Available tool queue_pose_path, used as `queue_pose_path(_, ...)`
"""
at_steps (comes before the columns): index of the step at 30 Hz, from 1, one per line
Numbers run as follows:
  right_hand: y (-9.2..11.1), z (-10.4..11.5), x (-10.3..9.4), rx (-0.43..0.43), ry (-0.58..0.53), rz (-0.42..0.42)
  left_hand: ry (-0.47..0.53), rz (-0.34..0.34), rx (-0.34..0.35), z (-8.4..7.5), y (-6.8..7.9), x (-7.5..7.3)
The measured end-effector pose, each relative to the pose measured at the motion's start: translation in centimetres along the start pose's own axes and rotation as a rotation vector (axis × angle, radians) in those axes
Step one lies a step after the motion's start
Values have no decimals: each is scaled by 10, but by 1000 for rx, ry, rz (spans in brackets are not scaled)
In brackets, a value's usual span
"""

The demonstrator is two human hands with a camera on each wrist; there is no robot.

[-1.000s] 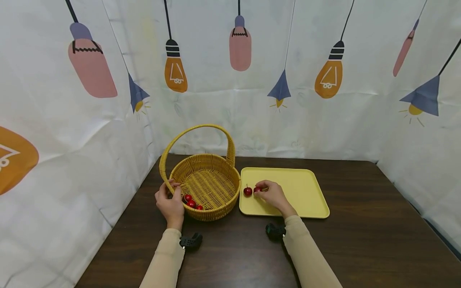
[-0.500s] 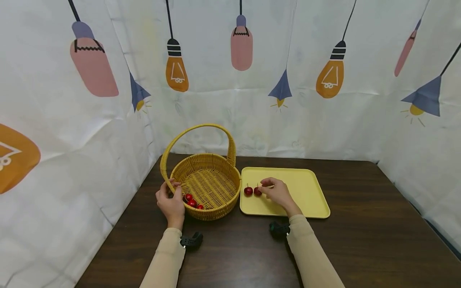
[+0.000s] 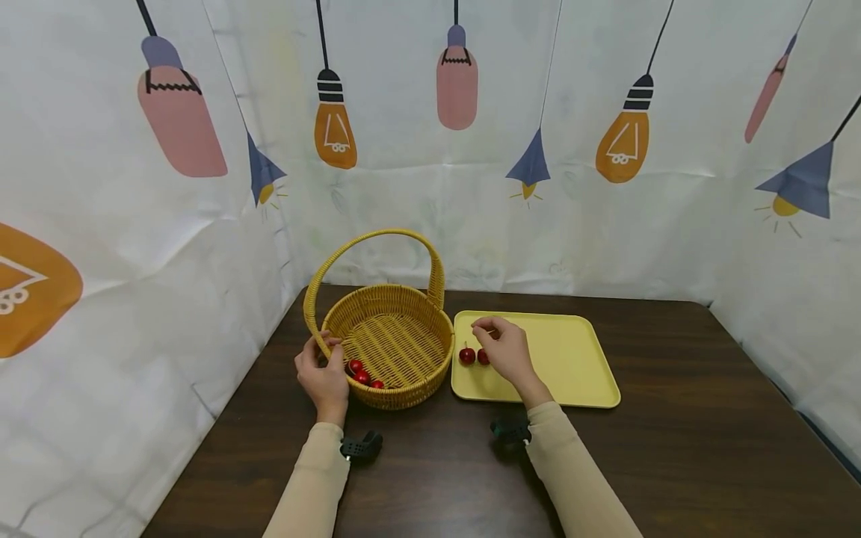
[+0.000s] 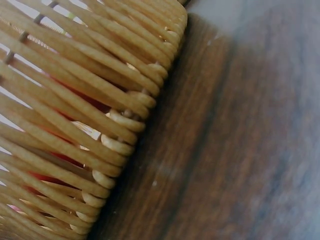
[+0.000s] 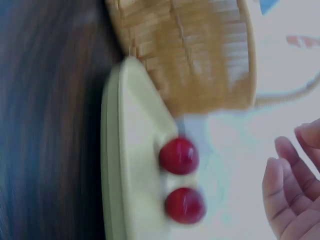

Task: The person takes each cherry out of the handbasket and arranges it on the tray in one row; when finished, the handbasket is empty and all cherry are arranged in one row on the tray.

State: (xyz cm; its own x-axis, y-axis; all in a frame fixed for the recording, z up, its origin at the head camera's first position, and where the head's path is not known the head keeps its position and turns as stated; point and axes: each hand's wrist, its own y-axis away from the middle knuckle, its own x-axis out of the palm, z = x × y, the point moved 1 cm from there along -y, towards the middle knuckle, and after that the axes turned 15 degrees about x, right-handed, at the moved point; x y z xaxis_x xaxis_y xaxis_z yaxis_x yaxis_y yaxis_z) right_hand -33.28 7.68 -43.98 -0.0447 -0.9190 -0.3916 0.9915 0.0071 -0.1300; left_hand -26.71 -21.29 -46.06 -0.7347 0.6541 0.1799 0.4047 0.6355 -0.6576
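Observation:
A round yellow wicker basket (image 3: 440,370) with a tall arched handle stands on the left of the table. My left hand (image 3: 324,381) grips its near-left rim beside the handle's foot. Inside, against that wall, lie several red cherries (image 3: 361,377); in the left wrist view, red shows through the weave (image 4: 75,95). Two dark red cherries (image 5: 179,156) sit side by side at the left end of a pale yellow tray (image 3: 558,351). My right hand (image 3: 509,351) hovers over them, fingers loosely bent and holding nothing; the right wrist view shows its fingers (image 5: 295,175) off the cherries.
The tray lies just right of the basket, close to its wall. Both are on a dark wooden table (image 3: 679,418). A white curtain (image 3: 403,194) printed with lamps and bulbs hangs behind and along the sides. Each wrist has a black strap (image 3: 362,446).
My right hand has let go of the right cherry and risen, its fingertips now farther back and to the left above the tray. My left hand keeps its grip on the basket.

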Motion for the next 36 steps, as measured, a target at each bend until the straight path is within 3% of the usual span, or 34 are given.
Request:
queue_pose_path(7, 23, 30, 24, -171, -69, 159, -6, 7, -14, 0, 1, 1)
queue_pose_path(12, 33, 32, 44, -245, -31, 213, -10, 8, -17, 0, 1, 1)
queue_pose_path(16, 32, 30, 62, -314, 57, 195, -9, 6, -11, 1, 2, 1)
queue_pose_path(19, 31, 33, 74, -340, 195, 179, -5, 4, -4, 1, 2, 1)
queue_pose_path(22, 30, 41, 85, -330, 390, 210, -8, 3, -3, 2, 2, 1)
queue_pose_path(26, 26, 53, 97, -284, 580, 349, -14, 6, -3, 2, 2, 1)
queue_pose_path(30, 20, 63, 107, -222, 639, 494, -17, 7, -4, 3, 1, 1)
queue_pose_path(36, 13, 68, 116, -210, 676, 602, -21, 2, 3, 2, 0, 0)
